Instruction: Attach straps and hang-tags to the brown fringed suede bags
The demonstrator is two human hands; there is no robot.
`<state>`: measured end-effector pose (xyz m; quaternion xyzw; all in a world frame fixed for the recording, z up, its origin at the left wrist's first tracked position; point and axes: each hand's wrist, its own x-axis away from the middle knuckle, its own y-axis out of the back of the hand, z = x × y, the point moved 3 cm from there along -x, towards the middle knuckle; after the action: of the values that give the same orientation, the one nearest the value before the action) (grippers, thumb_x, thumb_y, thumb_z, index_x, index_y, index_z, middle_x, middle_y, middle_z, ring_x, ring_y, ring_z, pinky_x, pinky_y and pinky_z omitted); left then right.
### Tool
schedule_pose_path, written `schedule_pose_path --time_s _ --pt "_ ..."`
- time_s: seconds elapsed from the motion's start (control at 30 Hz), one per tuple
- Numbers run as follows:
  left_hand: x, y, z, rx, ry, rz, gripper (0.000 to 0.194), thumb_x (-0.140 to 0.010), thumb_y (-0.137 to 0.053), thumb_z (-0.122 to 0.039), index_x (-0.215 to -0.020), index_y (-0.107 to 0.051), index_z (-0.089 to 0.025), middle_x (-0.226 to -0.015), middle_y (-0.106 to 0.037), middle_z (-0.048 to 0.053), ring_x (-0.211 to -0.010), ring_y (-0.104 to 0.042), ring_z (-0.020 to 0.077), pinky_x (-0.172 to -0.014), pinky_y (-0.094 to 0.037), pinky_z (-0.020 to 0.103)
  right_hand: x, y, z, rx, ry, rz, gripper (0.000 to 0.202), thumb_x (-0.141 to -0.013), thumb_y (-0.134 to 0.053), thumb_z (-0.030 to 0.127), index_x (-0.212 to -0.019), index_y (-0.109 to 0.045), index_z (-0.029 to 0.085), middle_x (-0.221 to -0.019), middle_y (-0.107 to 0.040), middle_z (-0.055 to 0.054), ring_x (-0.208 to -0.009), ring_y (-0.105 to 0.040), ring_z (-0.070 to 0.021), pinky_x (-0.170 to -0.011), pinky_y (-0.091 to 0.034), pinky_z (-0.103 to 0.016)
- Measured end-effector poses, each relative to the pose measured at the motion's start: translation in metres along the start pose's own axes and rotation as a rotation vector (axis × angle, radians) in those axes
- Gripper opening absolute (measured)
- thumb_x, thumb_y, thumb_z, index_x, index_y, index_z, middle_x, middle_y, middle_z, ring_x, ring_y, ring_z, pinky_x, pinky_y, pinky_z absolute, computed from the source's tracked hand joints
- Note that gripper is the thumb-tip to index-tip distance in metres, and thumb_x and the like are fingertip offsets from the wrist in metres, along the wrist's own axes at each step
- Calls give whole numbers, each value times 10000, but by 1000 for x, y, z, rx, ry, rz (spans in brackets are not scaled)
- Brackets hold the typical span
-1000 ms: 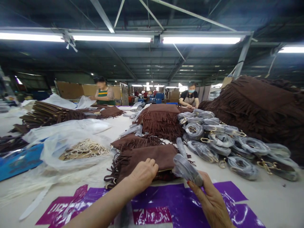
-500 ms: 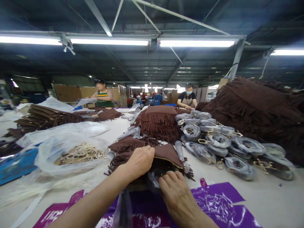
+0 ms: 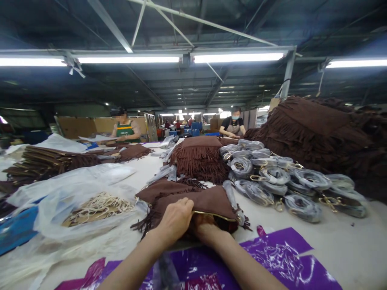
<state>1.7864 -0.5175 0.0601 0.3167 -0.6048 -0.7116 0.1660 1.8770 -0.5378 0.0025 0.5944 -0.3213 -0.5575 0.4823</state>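
Observation:
A brown fringed bag (image 3: 211, 198) lies in front of me with its gold zipper (image 3: 208, 214) undone and the mouth facing me. My left hand (image 3: 177, 216) is closed on the upper edge of that mouth, at the left end of the zipper. Through the opening goes my right hand (image 3: 206, 228), and its fingers are hidden inside, so I cannot see what they hold. Beneath my forearms are purple plastic packaging (image 3: 275, 257) and a clear plastic-wrapped piece (image 3: 165, 270). Another brown fringed piece (image 3: 161, 189) lies just behind the bag.
Several plastic-wrapped coiled straps (image 3: 275, 176) with gold clasps lie to the right. Beyond them rises a large heap of fringed bags (image 3: 326, 129). A stack of fringed bags (image 3: 198, 155) stands ahead. Left, a clear bag (image 3: 54, 205) holds whitish cords (image 3: 105, 205). Two co-workers stand across the table.
My right hand has moved from the mouth into the bag, and the clear-wrapped bundle by its fingers is out of sight. My left hand still grips the edge. The view has shifted slightly.

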Motion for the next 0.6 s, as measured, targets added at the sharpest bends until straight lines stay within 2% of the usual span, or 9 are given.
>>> schedule_pose_path --time_s 0.13,0.2,0.27,0.33,0.47,0.6 --pt "-5 3 8 9 74 -56 166 -859 -385 -135 -863 -550 -152 -875 -613 65 -860 -591 199 -728 -449 290 41 15 -16 -104 -35 -19 449 -790 -475 109 -1239 -461 122 -1181 -558 -138 -1047 -544 -211 -918 -436 -333" --pt "-14 10 8 13 82 -60 168 -859 -396 -157 -865 -564 -149 -877 -626 71 -839 -602 205 -721 -447 298 63 22 -25 -166 -70 -32 436 -799 -468 92 -1235 -460 101 -1174 -545 -156 -1061 -530 -221 -929 -434 -349" --pt "-25 19 10 26 87 -47 170 -855 -416 -187 -850 -582 -152 -865 -642 76 -826 -611 218 -716 -445 311 78 26 -33 -177 -73 -47 338 -821 -455 94 -1151 -525 103 -1099 -572 -149 -1017 -546 -226 -894 -460 -361" --pt "-36 26 13 34 95 -33 172 -846 -437 -215 -829 -599 -158 -844 -656 79 -825 -616 231 -708 -444 318 85 27 -36 -144 -29 -64 259 -832 -457 96 -1064 -572 122 -1057 -585 -130 -973 -556 -220 -868 -473 -361" --pt "-46 37 16 32 90 -15 168 -835 -462 -244 -832 -615 -175 -844 -666 71 -844 -615 233 -697 -442 311 82 25 -32 -31 43 -118 229 -818 -485 74 -1013 -587 138 -1027 -593 -109 -931 -551 -227 -821 -480 -375" --pt "-26 29 9 22 48 25 142 -825 -510 -278 -848 -602 -172 -855 -654 53 -827 -609 218 -698 -447 305 85 30 -32 16 83 -194 231 -812 -444 40 -977 -578 132 -891 -601 -91 -801 -556 -210 -713 -492 -353"
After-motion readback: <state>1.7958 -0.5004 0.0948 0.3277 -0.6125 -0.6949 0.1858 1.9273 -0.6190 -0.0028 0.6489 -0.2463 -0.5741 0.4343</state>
